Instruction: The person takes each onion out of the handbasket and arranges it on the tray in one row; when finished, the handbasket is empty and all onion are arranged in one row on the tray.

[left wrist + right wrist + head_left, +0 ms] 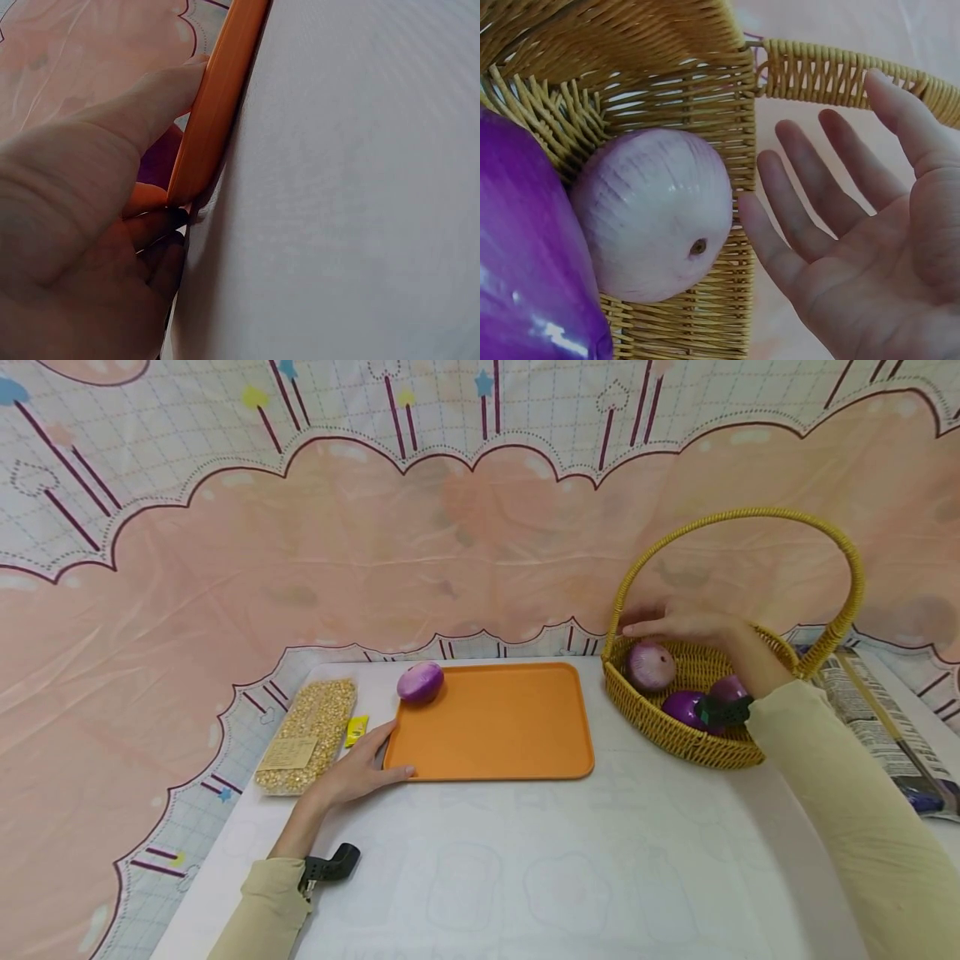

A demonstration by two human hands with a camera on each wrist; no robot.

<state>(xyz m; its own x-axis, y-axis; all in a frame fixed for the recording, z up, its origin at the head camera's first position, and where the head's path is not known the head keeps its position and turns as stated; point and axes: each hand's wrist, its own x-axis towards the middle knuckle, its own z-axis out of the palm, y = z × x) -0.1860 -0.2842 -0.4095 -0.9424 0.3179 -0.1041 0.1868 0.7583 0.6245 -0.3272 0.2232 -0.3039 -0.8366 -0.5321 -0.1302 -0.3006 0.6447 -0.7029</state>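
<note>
My left hand [365, 768] holds the near left corner of an orange tray [495, 722], thumb along the front rim and fingers around the corner. A glossy purple oval vegetable [421, 682] rests at the tray's far left corner. On the right, my right hand [678, 618] is over the far left rim of a wicker basket [663, 735], its fingers extended and holding nothing. Just beside those fingers, inside the basket, lies a pale purple onion [656, 217]. A darker, shiny purple vegetable [529, 247] lies next to it, and another purple one [726, 687] is partly hidden by the wrist.
Left of the tray lie a clear bag of corn kernels [311, 731] and a small yellow packet [356, 730]. The basket's tall handle [757, 513] arches over my right hand. A printed package [870, 718] lies right of the basket. A patterned cloth [450, 552] hangs behind the table.
</note>
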